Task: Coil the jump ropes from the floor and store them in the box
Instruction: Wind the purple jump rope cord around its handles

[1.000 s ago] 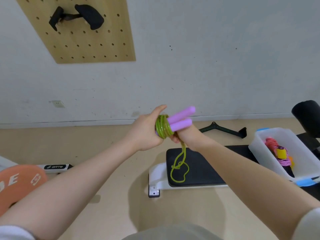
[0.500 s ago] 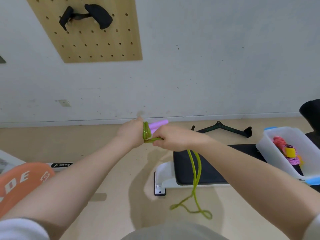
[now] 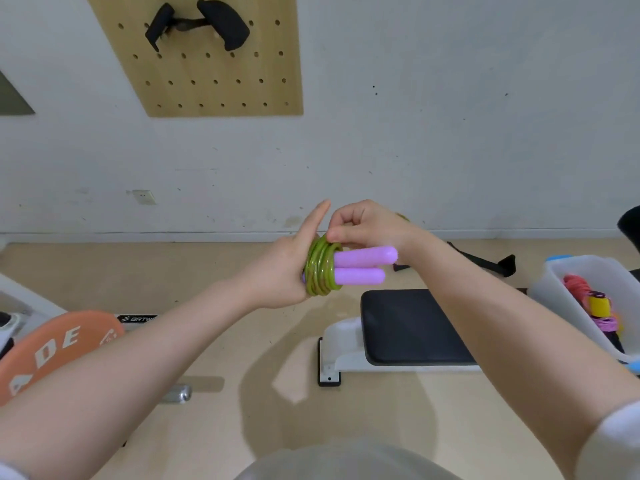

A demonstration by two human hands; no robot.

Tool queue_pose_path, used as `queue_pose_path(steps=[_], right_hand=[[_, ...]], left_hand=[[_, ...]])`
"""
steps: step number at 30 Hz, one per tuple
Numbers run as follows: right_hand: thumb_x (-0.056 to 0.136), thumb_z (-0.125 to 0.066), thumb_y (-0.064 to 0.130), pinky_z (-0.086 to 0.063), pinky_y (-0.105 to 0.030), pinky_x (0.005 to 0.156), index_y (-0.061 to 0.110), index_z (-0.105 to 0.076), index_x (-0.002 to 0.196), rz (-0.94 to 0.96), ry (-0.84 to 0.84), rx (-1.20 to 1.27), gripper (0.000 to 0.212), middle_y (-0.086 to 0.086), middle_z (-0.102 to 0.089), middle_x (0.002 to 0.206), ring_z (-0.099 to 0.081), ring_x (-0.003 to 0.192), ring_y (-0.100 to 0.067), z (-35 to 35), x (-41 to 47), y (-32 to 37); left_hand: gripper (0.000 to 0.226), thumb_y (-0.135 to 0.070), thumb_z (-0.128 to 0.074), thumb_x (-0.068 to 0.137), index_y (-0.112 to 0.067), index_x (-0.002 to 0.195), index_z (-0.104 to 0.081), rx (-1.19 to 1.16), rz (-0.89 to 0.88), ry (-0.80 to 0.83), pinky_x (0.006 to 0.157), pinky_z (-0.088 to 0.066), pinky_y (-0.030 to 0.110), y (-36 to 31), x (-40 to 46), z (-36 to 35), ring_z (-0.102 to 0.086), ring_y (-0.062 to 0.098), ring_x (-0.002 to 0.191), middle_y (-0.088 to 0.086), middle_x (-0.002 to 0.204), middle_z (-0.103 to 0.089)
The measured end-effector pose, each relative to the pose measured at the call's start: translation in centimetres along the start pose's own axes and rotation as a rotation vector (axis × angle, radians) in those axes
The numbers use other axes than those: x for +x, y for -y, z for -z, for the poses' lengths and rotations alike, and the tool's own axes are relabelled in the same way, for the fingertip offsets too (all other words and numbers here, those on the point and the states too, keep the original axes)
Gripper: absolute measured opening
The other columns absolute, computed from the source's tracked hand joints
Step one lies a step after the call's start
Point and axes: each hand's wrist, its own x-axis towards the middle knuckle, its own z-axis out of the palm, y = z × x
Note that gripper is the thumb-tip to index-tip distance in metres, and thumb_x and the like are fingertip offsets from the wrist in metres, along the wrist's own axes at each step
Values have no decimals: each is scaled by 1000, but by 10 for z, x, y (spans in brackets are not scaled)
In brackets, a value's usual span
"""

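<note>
A green jump rope [image 3: 320,268] is wound in several tight turns around its two purple handles [image 3: 363,266], which point right. My left hand [image 3: 287,268] grips the handle ends under the coil, thumb raised. My right hand [image 3: 363,225] pinches the top of the green coil from above. No loose rope hangs below. The white box [image 3: 554,289] stands at the right on a bench and holds coiled pink and yellow ropes [image 3: 595,303].
A black padded bench [image 3: 408,327] on a white frame lies on the floor below my hands. An orange weight plate [image 3: 52,348] sits at the left. A black bar attachment [image 3: 485,263] lies by the wall. A wooden pegboard [image 3: 207,64] hangs above.
The loose green tail that hung to the floor has been wound onto the handles. My right hand moved from pulling the rope sideways to pinching the coil's top.
</note>
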Motion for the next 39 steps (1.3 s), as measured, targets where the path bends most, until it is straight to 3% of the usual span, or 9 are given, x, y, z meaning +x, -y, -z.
queue_pose_path(steps=[5,7,9,13,17,21,27,32,39], right_hand=[[94,-52,26,-48,-28,74,12,-57,97,-96,31,105,15,-1,-63,80,-61,77,-16,-24,11,-2],[98,-44,19,-45,-16,83,8,-48,127,-149,45,190,32,-6,-61,113,-56,112,-24,-30,6,-3],[94,-45,-2,-41,0,71,-3,-40,134,-98,-50,32,41,-17,-50,134,-47,125,-31,-37,5,-12],[94,-43,-2,-41,-12,66,-6,-52,122,-73,-285,-246,29,-23,-56,123,-52,118,-34,-59,9,-13],[97,-36,9,-34,-24,52,13,-51,70,-65,-162,-319,32,-4,-53,68,-49,63,-21,-66,23,-9],[89,-45,6,-32,-24,51,9,-49,85,-200,56,-484,6,-5,-51,75,-45,62,-19,-71,23,-8],[91,-44,10,-34,-27,51,12,-45,73,-262,295,-831,18,-9,-64,86,-49,69,-23,-67,10,-1],[95,-37,11,-26,-26,47,11,-38,66,-256,221,-1121,29,-2,-37,66,-39,56,-17,-60,10,0],[94,-42,20,-34,-29,53,2,-59,91,-92,234,-916,24,-9,-55,81,-53,71,-24,-44,-12,13]], left_hand=[[97,-20,-66,73,-54,138,-3,-73,-56,-28,70,-45,18,13,-12,10,-57,5,77,-2,95,-65],[87,-28,-63,70,-50,138,-14,-174,-34,-53,76,-44,12,15,-15,6,-57,-1,84,-15,102,-61],[84,-33,-63,65,-52,135,-20,-302,13,-100,84,-43,12,17,-16,0,-57,-2,96,-26,113,-54],[87,-17,-62,58,-39,137,-34,-396,142,-161,77,-46,14,23,-12,-10,-58,-2,88,-17,109,-59],[60,-4,-56,51,-20,109,-56,-620,360,-344,51,-41,26,32,-1,0,-51,12,52,3,79,-62],[42,-5,-60,61,-14,102,-55,-325,498,-277,48,-33,25,41,3,11,-48,15,53,-2,66,-55],[35,-8,-57,75,-16,106,-44,-146,500,-146,57,-41,29,40,5,-10,-56,22,73,-2,81,-57],[30,-18,-51,81,-15,109,-40,95,447,-131,70,-52,39,42,12,-18,-58,30,82,6,89,-59],[28,-9,-45,84,-7,111,-38,539,519,-53,67,-39,36,46,21,-11,-59,37,96,17,106,-60]])
